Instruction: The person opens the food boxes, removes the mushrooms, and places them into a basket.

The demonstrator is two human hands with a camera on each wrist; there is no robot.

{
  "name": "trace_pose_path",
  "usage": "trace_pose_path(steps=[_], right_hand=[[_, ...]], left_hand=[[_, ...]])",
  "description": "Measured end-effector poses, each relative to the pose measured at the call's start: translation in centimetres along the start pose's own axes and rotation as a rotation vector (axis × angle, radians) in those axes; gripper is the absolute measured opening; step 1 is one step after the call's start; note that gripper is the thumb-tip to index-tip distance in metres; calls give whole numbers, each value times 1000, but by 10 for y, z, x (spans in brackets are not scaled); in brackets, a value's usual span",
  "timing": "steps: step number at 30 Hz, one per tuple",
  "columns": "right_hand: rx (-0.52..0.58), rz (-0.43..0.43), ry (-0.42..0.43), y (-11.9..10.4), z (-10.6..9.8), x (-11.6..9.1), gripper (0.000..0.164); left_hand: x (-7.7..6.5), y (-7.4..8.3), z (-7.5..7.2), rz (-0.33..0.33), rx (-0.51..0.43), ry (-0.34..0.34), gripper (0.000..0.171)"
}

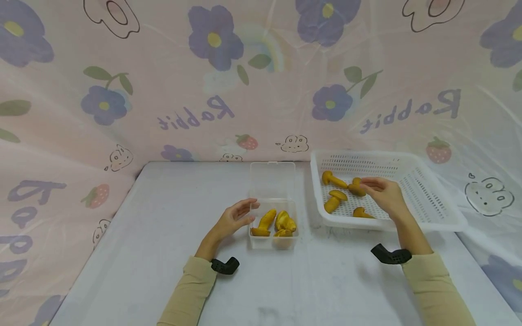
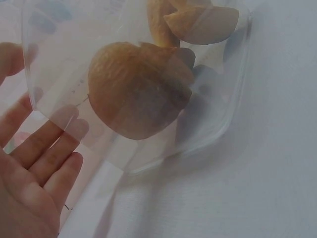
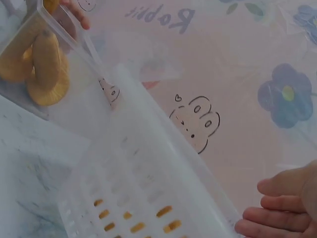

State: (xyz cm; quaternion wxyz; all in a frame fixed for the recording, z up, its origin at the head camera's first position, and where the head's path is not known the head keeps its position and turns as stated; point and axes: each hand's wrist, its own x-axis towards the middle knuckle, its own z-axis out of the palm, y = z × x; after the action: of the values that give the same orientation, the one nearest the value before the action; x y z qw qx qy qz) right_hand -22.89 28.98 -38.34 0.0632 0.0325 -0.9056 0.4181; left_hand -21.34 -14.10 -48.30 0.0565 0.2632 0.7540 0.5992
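Observation:
My left hand (image 1: 233,219) rests beside the clear plastic box (image 1: 272,243), its fingers fairly straight at the left wall. Through the plastic in the left wrist view, the fingertips of the left hand (image 2: 37,173) overlap the box. Inside lie several yellow-brown mushrooms (image 1: 267,219), one with a broad round cap (image 2: 133,89). My right hand (image 1: 384,195) hovers within the white basket, fingertips right at a mushroom (image 1: 356,189). In the right wrist view the fingers of the right hand (image 3: 285,208) are extended, with nothing between them.
The white slotted basket (image 1: 432,190) stands at the back right, holding several mushrooms, among them one with a long stem (image 1: 335,201). Behind the box its clear lid (image 1: 272,179) is folded back. A pale table (image 1: 179,194) meets a flower-printed curtain (image 1: 277,90).

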Motion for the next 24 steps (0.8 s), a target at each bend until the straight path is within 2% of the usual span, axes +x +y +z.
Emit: trace_pose_path(steps=[5,13,20,24], right_hand=[[16,-32,-20,-9,5,-4,44],[76,-137,-69,-25,20,-12,38],[207,-243,-155,-42,35,-20,26],[233,-281,-185,-52,41,-24,26]], left_hand=[[0,1,0,-6,0,4,50],[0,1,1,-5,-8,4,50],[1,-1,1,0,0,4,50],[0,0,0,-3,-6,3,49]])
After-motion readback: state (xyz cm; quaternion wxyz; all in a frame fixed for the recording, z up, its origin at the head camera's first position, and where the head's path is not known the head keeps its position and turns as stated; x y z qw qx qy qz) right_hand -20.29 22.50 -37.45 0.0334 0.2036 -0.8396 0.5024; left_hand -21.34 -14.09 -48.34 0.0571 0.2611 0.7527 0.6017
